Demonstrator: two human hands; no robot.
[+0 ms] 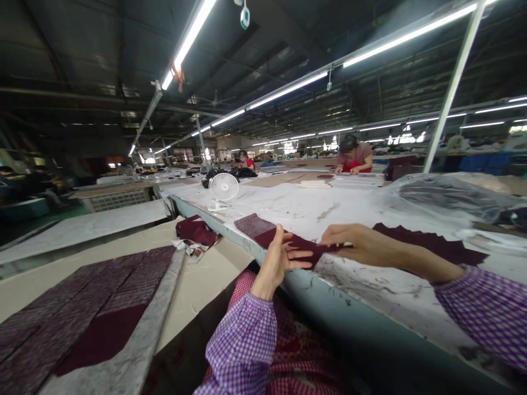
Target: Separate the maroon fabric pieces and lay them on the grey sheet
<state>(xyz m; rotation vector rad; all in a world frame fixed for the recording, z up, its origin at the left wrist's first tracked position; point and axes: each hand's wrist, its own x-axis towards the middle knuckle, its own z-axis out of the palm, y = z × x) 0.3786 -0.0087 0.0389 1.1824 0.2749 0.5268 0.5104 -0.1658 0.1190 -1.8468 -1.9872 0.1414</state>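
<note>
A maroon fabric piece (302,245) lies at the near edge of the white table. Beside its left end is a speckled maroon-grey fabric piece (252,224); whether the two are joined I cannot tell. My left hand (275,262) is open, thumb up and fingers spread, over the near side of the maroon piece. My right hand (362,245) has its fingers closed on the right end of that piece, partly hiding it. Behind my right wrist lie more maroon fabric pieces (432,245) with jagged edges.
A small white fan (223,187) stands on the white table (296,203). Clear plastic sheeting (448,195) lies at right. On the left table (222,258) are speckled fabric panels (102,291) and a crumpled maroon bundle (195,230). A person in a red apron (354,159) works across the table.
</note>
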